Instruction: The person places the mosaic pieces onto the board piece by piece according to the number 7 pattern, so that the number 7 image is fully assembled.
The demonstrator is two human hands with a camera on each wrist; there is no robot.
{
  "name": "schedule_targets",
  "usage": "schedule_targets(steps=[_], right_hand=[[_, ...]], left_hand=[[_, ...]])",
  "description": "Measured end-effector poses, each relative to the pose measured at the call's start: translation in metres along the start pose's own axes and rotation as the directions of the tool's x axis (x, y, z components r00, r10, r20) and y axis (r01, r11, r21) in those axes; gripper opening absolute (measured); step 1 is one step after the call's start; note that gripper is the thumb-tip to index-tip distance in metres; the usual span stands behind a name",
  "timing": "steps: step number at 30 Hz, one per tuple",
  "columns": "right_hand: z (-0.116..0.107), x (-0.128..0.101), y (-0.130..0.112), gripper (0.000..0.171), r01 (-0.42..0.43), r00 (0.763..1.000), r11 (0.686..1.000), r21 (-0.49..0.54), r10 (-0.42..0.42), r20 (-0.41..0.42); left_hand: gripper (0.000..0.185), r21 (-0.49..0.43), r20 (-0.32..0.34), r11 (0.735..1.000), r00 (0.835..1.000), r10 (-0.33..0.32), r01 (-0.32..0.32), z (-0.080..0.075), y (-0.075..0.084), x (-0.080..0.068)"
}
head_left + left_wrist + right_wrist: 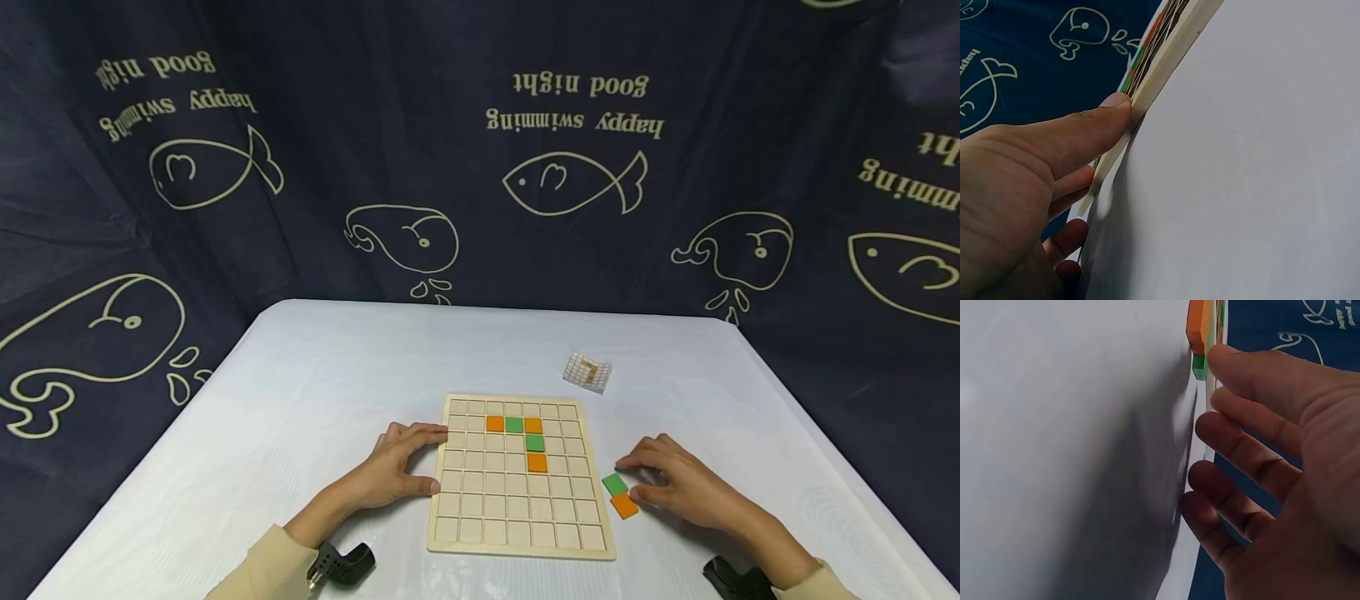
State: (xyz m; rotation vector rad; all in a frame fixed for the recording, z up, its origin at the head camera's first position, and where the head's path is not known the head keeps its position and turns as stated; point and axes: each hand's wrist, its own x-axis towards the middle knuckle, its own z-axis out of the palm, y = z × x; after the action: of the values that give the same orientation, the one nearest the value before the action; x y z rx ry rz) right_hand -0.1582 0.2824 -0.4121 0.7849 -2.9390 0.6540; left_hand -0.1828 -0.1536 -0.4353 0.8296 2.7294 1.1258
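Observation:
A wooden grid board point(517, 500) lies on the white table in the head view. Three orange tiles and two green tiles point(535, 442) sit in its cells in a bent line. My left hand point(420, 458) rests against the board's left edge; the left wrist view shows its thumb point(1094, 125) pressing the board's side point(1166, 56). My right hand point(667, 483) lies relaxed on the table right of the board, holding nothing. Its fingertips are beside a loose green tile point(615, 483) and a loose orange tile point(624, 505). In the right wrist view the spread fingers point(1247, 425) hover by both tiles, orange point(1198, 325) and green point(1200, 365).
A small pattern card point(587, 370) lies beyond the board's far right corner. The white tablecloth point(300, 400) is ringed by a dark blue curtain point(465, 167) printed with fish and whales. Black wrist mounts point(341, 562) show at both sleeves.

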Motion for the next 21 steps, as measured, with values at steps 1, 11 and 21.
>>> schedule_targets(steps=[1,11,21], right_hand=[[-0.0002,0.0001,0.0002,0.031,0.0,1.0,1.0,0.006,0.0,0.007],[0.0005,0.003,0.0012,0.033,-0.012,0.999,1.0,0.014,0.011,0.051],[0.0014,0.0059,0.0014,0.031,-0.009,0.998,1.0,0.015,0.008,0.061]], left_hand=[[0.068,0.0,-0.001,1.0,1.0,0.0,0.0,0.0001,0.0001,0.0],[0.068,0.006,-0.004,1.0,1.0,-0.001,0.001,0.0011,-0.0007,0.0],[0.068,0.004,0.0,1.0,1.0,0.003,-0.003,0.0002,-0.0002,0.0003]])
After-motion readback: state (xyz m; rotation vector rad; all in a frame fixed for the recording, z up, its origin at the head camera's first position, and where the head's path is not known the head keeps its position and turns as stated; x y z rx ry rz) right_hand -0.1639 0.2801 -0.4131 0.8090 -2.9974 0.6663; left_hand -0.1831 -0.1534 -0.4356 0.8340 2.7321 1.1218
